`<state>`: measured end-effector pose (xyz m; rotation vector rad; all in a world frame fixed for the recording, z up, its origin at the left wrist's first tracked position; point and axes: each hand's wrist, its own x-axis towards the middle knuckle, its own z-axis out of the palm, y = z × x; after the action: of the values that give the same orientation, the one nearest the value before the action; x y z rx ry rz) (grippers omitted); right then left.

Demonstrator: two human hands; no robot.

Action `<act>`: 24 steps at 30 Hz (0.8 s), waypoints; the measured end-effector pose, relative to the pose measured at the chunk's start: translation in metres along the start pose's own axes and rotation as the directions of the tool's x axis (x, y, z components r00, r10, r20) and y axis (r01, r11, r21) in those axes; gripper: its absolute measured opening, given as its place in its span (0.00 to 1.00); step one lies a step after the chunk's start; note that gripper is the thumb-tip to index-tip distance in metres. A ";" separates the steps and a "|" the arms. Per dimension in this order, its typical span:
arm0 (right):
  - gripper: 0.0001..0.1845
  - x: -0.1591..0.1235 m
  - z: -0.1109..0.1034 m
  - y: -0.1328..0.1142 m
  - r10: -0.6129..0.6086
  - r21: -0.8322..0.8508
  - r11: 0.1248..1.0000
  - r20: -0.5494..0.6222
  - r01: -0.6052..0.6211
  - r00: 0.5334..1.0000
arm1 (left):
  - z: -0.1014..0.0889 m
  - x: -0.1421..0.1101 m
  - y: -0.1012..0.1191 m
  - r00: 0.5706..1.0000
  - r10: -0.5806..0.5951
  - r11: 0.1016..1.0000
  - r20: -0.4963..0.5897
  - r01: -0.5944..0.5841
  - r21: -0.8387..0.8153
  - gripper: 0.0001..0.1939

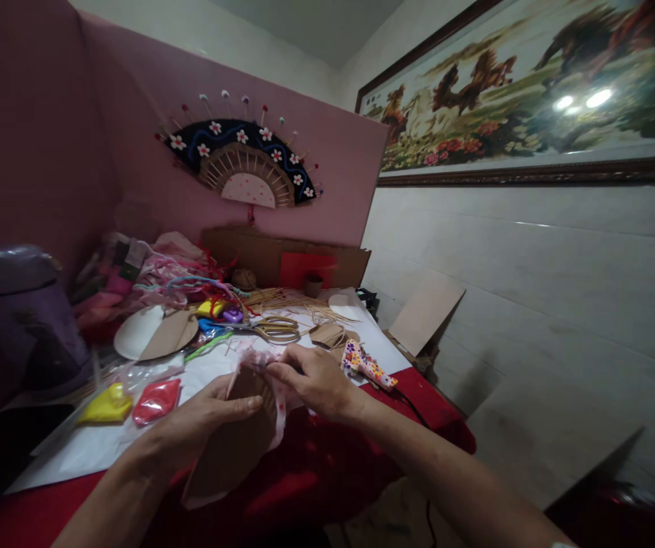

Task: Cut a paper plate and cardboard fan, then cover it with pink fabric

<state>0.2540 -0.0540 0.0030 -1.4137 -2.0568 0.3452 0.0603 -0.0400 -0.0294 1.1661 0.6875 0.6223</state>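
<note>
My left hand [221, 407] grips a piece of brown cardboard [236, 449], its thumb lying across the face. Pale pink cloth with red spots [279, 426] wraps the cardboard's far and right edges. At the top edge my right hand [313, 377] pinches a gathered fold of this cloth between thumb and fingers. The cardboard is tilted above the table's front edge. Just beyond the hands lie gold-handled scissors [275, 329]. To the right of my right hand rests a flower-patterned glue gun [367, 367] with a dark cord.
Yellow [106, 403] and red clay packets [157, 402] lie at left, near a round white disc [133, 332]. Thin sticks, yarn and a small brown pot [313, 285] are at the back. A decorated fan [241, 160] is on the pink board. A purple container [24, 320] stands far left.
</note>
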 end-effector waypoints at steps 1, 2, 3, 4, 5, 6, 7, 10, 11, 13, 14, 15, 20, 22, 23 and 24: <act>0.17 0.000 0.000 0.000 0.002 0.006 1.000 -0.002 -0.002 1.000 | 0.000 0.000 0.000 1.000 -0.001 1.000 -0.001 0.001 -0.001 0.16; 0.17 -0.001 0.000 0.000 0.003 0.009 1.000 -0.005 -0.003 1.000 | 0.001 -0.001 0.001 1.000 -0.003 1.000 0.002 0.003 -0.001 0.16; 0.17 -0.001 0.000 0.000 0.003 0.010 1.000 -0.010 -0.003 1.000 | 0.001 -0.001 0.001 1.000 -0.004 1.000 0.004 0.004 0.000 0.16; 0.17 -0.001 0.000 0.001 0.002 0.011 1.000 -0.014 -0.002 1.000 | 0.001 -0.001 0.002 1.000 -0.006 1.000 0.008 0.006 0.004 0.15; 0.17 -0.001 0.000 0.001 -0.002 0.013 1.000 -0.017 0.002 1.000 | 0.001 -0.001 0.002 1.000 -0.009 1.000 0.012 0.009 0.007 0.15; 0.17 -0.002 0.000 0.002 -0.008 0.016 1.000 -0.018 0.008 1.000 | 0.001 -0.001 0.002 1.000 -0.010 1.000 0.013 0.010 0.010 0.14; 0.16 -0.002 0.000 0.002 -0.016 0.019 1.000 -0.016 0.017 1.000 | 0.001 -0.001 0.002 1.000 -0.009 1.000 0.013 0.008 0.015 0.14; 0.17 -0.002 0.001 0.004 -0.030 0.012 0.999 -0.007 0.030 1.000 | 0.001 0.000 0.002 1.000 -0.001 0.999 0.015 0.000 0.037 0.15; 0.17 -0.001 0.001 0.004 -0.027 0.000 1.000 -0.010 0.027 1.000 | 0.001 0.000 0.002 1.000 0.002 0.999 0.013 -0.003 0.047 0.15; 0.17 -0.001 0.001 0.003 -0.021 -0.031 0.999 -0.025 0.020 0.999 | 0.001 0.000 0.002 1.000 0.007 0.998 0.011 -0.007 0.059 0.16; 0.18 -0.001 0.000 0.001 -0.020 -0.048 0.999 -0.034 0.018 0.999 | 0.001 -0.001 0.001 1.000 0.009 0.998 0.008 -0.009 0.059 0.16; 0.18 -0.001 0.000 0.000 -0.017 -0.064 0.998 -0.042 0.015 0.999 | 0.001 -0.001 0.001 1.000 0.010 0.998 0.005 -0.010 0.056 0.16; 0.18 0.000 -0.001 -0.004 -0.012 -0.124 0.992 -0.047 0.006 0.999 | 0.000 -0.001 0.001 1.000 0.011 0.999 0.005 -0.011 0.050 0.17; 0.18 0.000 -0.001 -0.004 -0.023 -0.126 0.992 -0.047 0.017 0.999 | 0.000 0.000 0.001 1.000 0.010 0.998 0.002 -0.010 0.058 0.17; 0.18 0.000 -0.001 -0.004 -0.027 -0.118 0.993 -0.047 0.021 0.999 | 0.000 0.000 0.002 1.000 0.010 0.998 -0.004 -0.010 0.061 0.17; 0.18 0.000 0.000 -0.003 -0.030 -0.102 0.994 -0.046 0.026 0.998 | 0.000 0.000 0.002 1.000 0.012 0.998 -0.011 -0.011 0.062 0.17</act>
<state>0.2518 -0.0554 0.0049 -1.4370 -2.0787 0.1956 0.0604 -0.0399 -0.0274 1.2255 0.7142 0.6212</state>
